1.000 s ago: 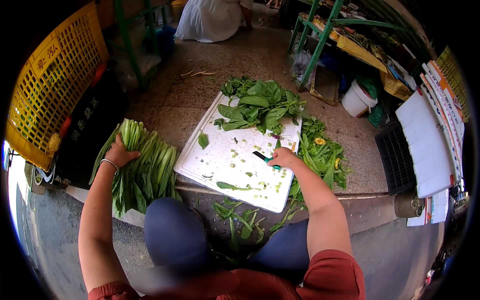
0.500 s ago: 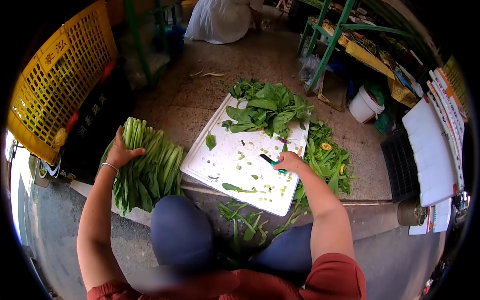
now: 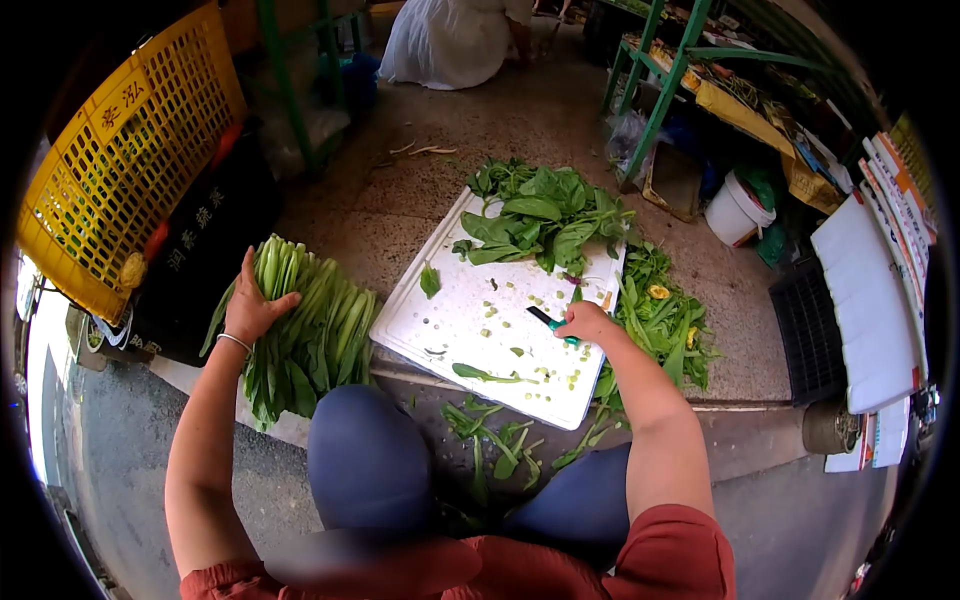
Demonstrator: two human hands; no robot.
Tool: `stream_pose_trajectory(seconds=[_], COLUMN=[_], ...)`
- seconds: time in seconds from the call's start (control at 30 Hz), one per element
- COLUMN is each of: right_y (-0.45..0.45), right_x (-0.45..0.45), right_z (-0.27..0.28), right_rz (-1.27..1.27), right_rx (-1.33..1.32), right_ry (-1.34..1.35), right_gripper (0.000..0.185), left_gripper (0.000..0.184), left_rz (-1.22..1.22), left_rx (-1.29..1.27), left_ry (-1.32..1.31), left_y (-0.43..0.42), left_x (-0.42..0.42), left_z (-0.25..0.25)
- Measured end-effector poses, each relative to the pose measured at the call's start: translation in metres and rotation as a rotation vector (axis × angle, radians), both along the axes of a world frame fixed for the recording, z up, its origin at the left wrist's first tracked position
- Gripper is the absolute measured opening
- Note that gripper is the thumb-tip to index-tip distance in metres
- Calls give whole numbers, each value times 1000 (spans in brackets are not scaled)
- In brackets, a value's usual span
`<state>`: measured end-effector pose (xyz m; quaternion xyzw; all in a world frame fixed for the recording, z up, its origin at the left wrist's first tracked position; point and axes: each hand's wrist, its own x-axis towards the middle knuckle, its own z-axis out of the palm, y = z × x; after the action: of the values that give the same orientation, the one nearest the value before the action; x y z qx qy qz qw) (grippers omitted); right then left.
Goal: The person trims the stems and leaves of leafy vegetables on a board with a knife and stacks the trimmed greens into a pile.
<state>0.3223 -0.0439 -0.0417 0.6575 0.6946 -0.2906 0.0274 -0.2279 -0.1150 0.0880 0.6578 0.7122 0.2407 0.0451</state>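
Observation:
My left hand (image 3: 258,308), thumb and fingers spread, rests against the near-left side of a large pile of leafy greens (image 3: 310,345) with pale green stalks pointing away from me. In my right hand (image 3: 586,322) is a small knife (image 3: 545,319) with a green handle and dark blade, held just over the white board (image 3: 470,330). Small cut stem pieces lie scattered across that board, along with a single leafy stalk (image 3: 488,374) near its front edge. A heap of broad green leaves (image 3: 545,215) covers the far end of the board.
Loose greens (image 3: 660,320) lie right of the board, and dropped leaves (image 3: 495,440) lie between my knees. At left stands a yellow crate (image 3: 135,150) above a black one. A white bucket (image 3: 740,210) and green shelf frame stand at right; a person in white is at the back.
The whole view has shifted slightly, so things appear a little further right. Both hands keep about the same place against the greens and over the board.

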Motion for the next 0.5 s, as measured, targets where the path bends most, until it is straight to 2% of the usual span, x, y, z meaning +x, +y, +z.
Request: stream_pose_trajectory(seconds=[0.2,0.27,0.4,0.5], right_y=[-1,-2,0,-1], right_x=[0,0,-1,-3], right_z=[2,3,0,9], right_rz=[-9,-4,-1,11], right_rx=[-7,-7,-21,-41], right_ry=[14,10,7,-11], right_gripper=[45,44,44,42], left_gripper=[101,98,96,94], left_rz=[129,194,149,208], left_rx=[41,-19,28,10], left_ry=[125,276,221,146], left_y=[-5,-6,-2,-3], left_x=[18,24,21,34], left_z=[6,8,-4,-1])
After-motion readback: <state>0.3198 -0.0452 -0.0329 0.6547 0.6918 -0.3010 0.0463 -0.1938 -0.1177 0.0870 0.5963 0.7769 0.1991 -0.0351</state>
